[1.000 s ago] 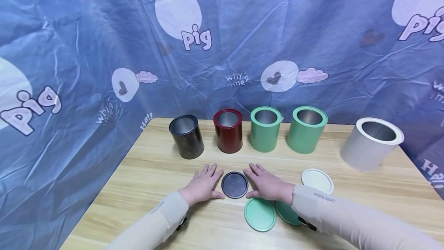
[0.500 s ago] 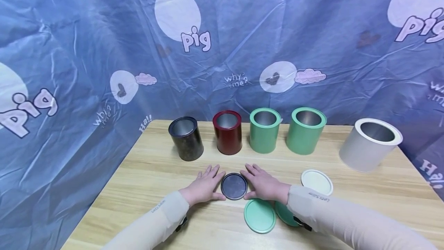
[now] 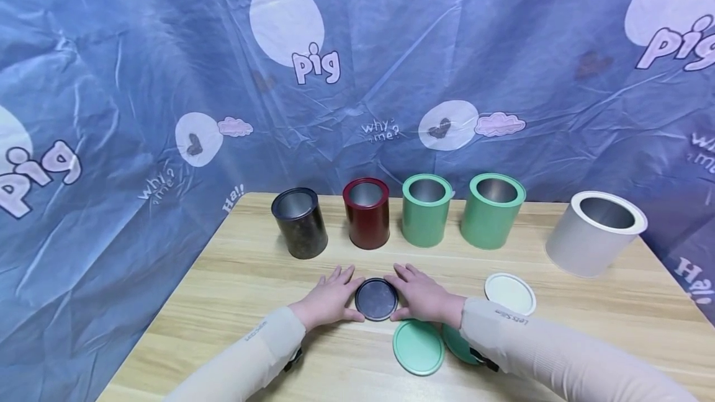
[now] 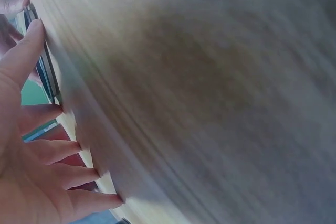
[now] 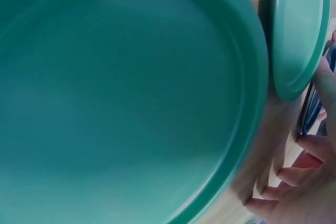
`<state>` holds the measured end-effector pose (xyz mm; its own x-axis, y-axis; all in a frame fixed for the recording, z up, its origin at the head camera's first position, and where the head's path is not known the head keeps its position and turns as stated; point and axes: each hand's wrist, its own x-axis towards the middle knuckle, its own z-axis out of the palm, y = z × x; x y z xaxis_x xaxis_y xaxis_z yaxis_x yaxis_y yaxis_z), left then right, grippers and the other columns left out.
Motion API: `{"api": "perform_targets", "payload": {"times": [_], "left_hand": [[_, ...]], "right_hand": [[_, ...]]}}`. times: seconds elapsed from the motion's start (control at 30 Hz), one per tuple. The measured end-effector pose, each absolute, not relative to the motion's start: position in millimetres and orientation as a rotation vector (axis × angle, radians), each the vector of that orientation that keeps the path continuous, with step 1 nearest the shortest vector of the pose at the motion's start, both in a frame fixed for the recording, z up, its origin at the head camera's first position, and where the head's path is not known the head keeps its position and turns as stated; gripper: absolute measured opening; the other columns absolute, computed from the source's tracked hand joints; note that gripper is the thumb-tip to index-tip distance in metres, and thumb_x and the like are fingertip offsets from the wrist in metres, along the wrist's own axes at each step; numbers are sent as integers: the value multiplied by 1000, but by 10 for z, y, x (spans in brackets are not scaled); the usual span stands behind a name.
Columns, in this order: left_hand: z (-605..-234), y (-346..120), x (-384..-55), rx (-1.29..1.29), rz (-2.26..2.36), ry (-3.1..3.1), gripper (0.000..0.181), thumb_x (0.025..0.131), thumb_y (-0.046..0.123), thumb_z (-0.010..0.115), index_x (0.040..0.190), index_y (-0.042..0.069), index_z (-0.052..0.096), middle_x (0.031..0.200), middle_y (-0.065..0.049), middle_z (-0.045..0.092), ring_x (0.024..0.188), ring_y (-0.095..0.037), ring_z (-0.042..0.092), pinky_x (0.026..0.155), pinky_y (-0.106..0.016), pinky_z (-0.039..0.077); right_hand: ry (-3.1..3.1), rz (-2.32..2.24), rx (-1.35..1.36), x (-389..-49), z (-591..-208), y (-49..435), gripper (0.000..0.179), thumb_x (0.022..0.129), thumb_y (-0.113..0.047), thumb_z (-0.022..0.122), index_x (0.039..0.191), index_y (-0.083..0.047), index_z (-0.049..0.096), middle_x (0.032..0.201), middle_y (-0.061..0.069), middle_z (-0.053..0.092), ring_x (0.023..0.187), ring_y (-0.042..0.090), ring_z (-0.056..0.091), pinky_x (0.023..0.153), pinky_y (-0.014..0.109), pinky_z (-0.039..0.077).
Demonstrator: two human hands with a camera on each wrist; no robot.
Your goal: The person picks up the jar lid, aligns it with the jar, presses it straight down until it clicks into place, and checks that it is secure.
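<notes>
A round black lid [image 3: 377, 299] lies flat on the wooden table between both hands. My left hand [image 3: 327, 301] is at its left edge, thumb and forefinger at the rim and the other fingers spread. From the right, my right hand [image 3: 427, 298] meets the opposite edge in the same way. The left wrist view shows the left fingertips down on the wood, beside the lid's thin edge [image 4: 48, 74]. Below the right hand lies a light green lid [image 3: 418, 347], and a second green lid [image 3: 458, 343] is partly hidden by the right forearm.
Along the back stand a black can [image 3: 304, 234], a dark red can [image 3: 368, 225], two green cans [image 3: 426, 223] and a wide pale grey can [image 3: 586, 244], all uncovered. A white lid [image 3: 509, 293] rests past the right wrist. A blue printed cloth [image 3: 363, 48] hangs behind the table.
Both hands have closed in slightly, the right one moving left, so their fingertips now meet the black lid's edge. The lid itself stays nearly in place.
</notes>
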<state>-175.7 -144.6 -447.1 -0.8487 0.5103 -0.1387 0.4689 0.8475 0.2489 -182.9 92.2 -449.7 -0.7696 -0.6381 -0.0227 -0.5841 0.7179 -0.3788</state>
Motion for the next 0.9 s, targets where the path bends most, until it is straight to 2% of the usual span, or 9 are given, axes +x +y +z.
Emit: {"api": "perform_targets", "payload": {"times": [0.9], "left_hand": [[-4445,-1423,-1813,740,276,2822,77,75,50,77,138,12,54,148,-23,42,135,-48,38,98,-67,40]], "right_hand": [[2781,-596,-954,-1869,-4520,925,72,75,-39,81,132,-4,54,141,31,44,131,53,39,102,64,38]]}}
